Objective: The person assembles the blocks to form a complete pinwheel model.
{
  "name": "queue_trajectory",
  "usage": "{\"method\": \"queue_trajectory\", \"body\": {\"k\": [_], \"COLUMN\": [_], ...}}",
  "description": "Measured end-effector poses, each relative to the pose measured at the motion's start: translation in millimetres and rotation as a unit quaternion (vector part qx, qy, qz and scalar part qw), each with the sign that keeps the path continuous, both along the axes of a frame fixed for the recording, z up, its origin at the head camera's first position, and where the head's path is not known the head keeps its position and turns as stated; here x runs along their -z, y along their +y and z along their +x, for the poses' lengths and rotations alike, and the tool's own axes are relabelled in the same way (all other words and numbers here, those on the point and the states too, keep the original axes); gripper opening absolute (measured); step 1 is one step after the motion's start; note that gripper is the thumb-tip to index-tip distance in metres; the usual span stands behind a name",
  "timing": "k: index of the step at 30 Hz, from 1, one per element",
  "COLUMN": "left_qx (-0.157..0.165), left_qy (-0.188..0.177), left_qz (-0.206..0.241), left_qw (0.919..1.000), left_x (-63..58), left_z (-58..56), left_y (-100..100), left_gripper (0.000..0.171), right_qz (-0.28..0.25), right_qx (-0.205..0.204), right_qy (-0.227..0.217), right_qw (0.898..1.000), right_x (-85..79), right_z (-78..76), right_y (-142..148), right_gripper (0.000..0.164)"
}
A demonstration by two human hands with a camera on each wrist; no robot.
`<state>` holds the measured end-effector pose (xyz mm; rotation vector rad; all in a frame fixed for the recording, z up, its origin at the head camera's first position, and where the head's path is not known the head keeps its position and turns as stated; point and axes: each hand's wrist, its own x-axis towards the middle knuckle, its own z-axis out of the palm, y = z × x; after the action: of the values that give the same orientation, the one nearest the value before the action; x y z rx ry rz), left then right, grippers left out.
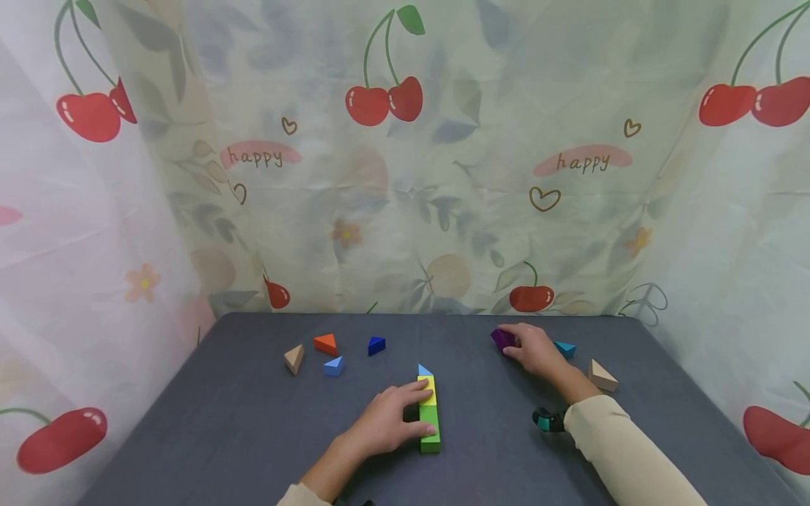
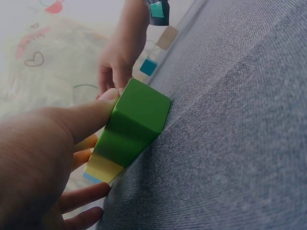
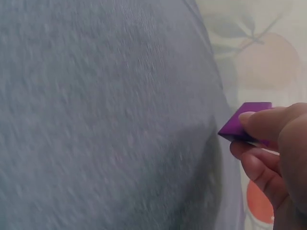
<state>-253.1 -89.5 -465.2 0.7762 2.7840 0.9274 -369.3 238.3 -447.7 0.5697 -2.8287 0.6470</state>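
Note:
A green block (image 1: 429, 430), a yellow block (image 1: 427, 391) and a light-blue triangular block (image 1: 425, 370) lie end to end in a row on the dark table. My left hand (image 1: 387, 419) rests on this row from the left, thumb on the green block and fingers, spread and fairly straight, over the yellow one. Toward the back right, my right hand (image 1: 535, 349) pinches a purple triangular block (image 1: 503, 340) between thumb and fingers. In the right wrist view the purple block (image 3: 242, 122) appears close over the table, partly hidden by the fingers.
At back left lie a wooden triangle (image 1: 294, 359), an orange triangle (image 1: 326, 344), a blue triangle (image 1: 333, 366) and a dark-blue one (image 1: 376, 345). Right of my right hand are a teal triangle (image 1: 565, 349) and a wooden wedge (image 1: 602, 376). A patterned curtain (image 1: 405, 211) surrounds the table.

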Motion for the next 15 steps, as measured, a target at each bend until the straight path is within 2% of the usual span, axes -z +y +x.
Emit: {"method": "queue_trajectory", "body": {"k": [7, 15], "left_qx": [0.002, 0.002], "left_qy": [0.002, 0.000], "left_qz": [-0.001, -0.002], "left_qw": [1.0000, 1.0000], "left_x": [0.3, 0.7], "left_z": [-0.6, -0.8], "left_y": [-0.2, -0.2], "left_gripper": [0.062, 0.062], "right_qz": [-0.052, -0.088], "right_qx": [0.017, 0.006], "right_qy": [-0.012, -0.024], "right_qw": [0.998, 0.996], "right_x": [-0.2, -5.7], "right_z": [3.9, 10.3], "right_y": [-16.3, -36.8], "right_gripper": [0.046, 0.046]}}
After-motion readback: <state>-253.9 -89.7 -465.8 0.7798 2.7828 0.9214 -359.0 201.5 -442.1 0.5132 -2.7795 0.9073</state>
